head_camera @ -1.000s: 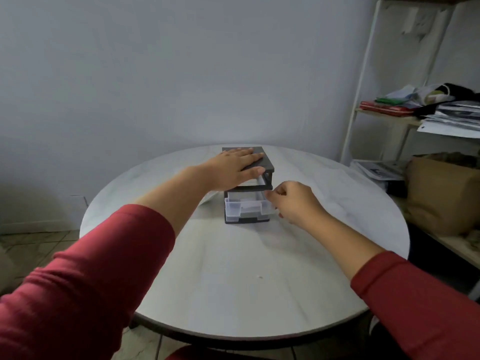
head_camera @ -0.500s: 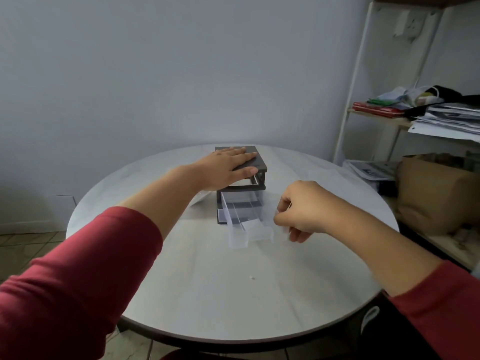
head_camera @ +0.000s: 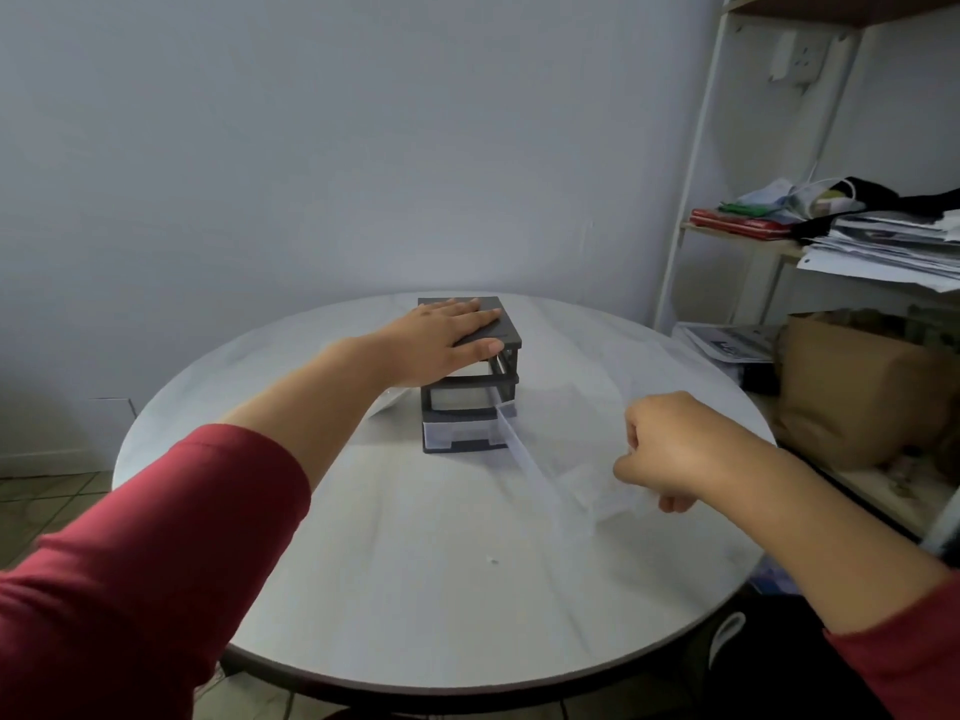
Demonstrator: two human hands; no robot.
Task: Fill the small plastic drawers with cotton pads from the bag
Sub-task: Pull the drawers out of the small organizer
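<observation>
One dark frame [head_camera: 470,324]. Two clear drawers: one seated drawer [head_camera: 462,433], one loose drawer [head_camera: 550,485]. Two hands: left hand [head_camera: 441,340], right hand [head_camera: 670,449]. One counter [head_camera: 415,563]. One brown bag [head_camera: 852,387].

Dark grey drawer unit [head_camera: 508,324], clear drawer [head_camera: 574,493], red sleeves [head_camera: 130,563] (pale marbled table [head_camera: 415,589]).

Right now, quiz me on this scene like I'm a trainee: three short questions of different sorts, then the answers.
1. True or false: the left hand lies flat on top of the dark drawer unit.
2. The right hand grips: A) a clear drawer drawn out of the unit, B) a paper bag, C) nothing.
3. Fill in: the bottom drawer sits ___ the unit.
Key: 1 true; 2 A; 3 inside.
</observation>
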